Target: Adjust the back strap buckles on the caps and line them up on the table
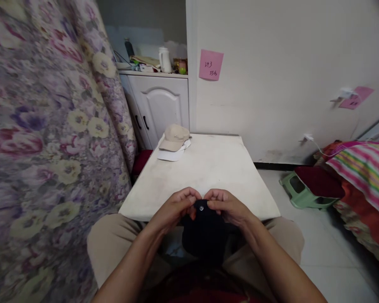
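Over my lap, at the near edge of the table, I hold a black cap (204,235) with a small round silver stud near its upper edge. The fingers of my left hand (183,205) pinch that edge on the left of the stud. On the right of it, my right hand (225,206) grips the same edge between thumb and fingers. The cap's lower part is dark and its details are hard to make out. Farther off, at the table's back left corner, a beige cap (176,135) lies stacked on a white cap (172,155).
The white table (208,164) stands between my knees and the wall. A floral curtain (57,147) hangs close on the left. Behind is a white cabinet (162,105) with a white jug (164,60) on top. A green stool (309,191) stands beside a bed (369,181) at right.
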A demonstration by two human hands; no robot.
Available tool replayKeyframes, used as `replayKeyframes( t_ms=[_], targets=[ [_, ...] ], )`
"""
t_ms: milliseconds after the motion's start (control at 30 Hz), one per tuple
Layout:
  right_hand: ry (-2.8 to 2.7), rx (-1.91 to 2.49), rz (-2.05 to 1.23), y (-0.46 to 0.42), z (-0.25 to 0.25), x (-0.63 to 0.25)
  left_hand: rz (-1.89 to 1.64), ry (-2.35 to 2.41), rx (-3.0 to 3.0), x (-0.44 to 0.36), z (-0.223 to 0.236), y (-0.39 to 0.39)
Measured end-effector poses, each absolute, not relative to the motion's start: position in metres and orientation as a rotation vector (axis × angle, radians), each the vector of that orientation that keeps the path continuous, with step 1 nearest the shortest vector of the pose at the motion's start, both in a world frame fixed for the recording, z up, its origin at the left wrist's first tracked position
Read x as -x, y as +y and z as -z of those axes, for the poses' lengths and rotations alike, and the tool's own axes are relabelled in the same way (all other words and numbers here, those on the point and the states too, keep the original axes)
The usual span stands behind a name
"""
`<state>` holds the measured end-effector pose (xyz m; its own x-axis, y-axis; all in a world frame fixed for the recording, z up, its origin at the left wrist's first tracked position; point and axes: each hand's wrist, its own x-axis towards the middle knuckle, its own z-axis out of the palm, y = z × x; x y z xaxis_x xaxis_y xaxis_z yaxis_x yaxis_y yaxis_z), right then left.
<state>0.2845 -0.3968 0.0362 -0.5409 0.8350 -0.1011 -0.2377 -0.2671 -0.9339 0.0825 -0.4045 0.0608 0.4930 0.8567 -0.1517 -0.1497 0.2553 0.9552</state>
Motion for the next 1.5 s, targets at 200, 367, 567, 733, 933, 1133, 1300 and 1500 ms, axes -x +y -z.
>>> replayKeyframes(
  t_ms=[200, 367, 567, 733, 933, 1133, 1300, 1500],
  targets=[
    [-1.024, 0.703, -1.996, -0.402, -0.032, -0.280, -0.704, 0.829, -1.202, -0.079, -0.058, -0.409],
    [-1.105, 0.720, -1.864, -0.403, -0.032, -0.280, -0.750, 0.853, -1.165, -0.083, -0.058, -0.412],
    [-1.394, 0.797, -1.620, -0.402, -0.039, -0.283, -0.767, 0.889, -1.141, -0.086, -0.057, -0.412],
    [-1.400, 0.802, -1.645, -0.399, -0.043, -0.282, -0.748, 0.890, -1.195, -0.085, -0.055, -0.411],
    [-1.533, 0.833, -1.543, -0.400, -0.053, -0.284, -0.736, 0.915, -1.155, -0.087, -0.059, -0.412],
    [-1.506, 0.792, -1.622, -0.399, -0.048, -0.288, -0.751, 0.880, -1.126, -0.088, -0.057, -0.412],
    [-1.458, 0.782, -1.654, -0.397, -0.042, -0.287, -0.740, 0.867, -1.123, -0.088, -0.053, -0.411],
    [-1.456, 0.702, -1.558, -0.397, -0.046, -0.286, -0.740, 0.836, -1.141, -0.087, -0.054, -0.411]
  ],
)
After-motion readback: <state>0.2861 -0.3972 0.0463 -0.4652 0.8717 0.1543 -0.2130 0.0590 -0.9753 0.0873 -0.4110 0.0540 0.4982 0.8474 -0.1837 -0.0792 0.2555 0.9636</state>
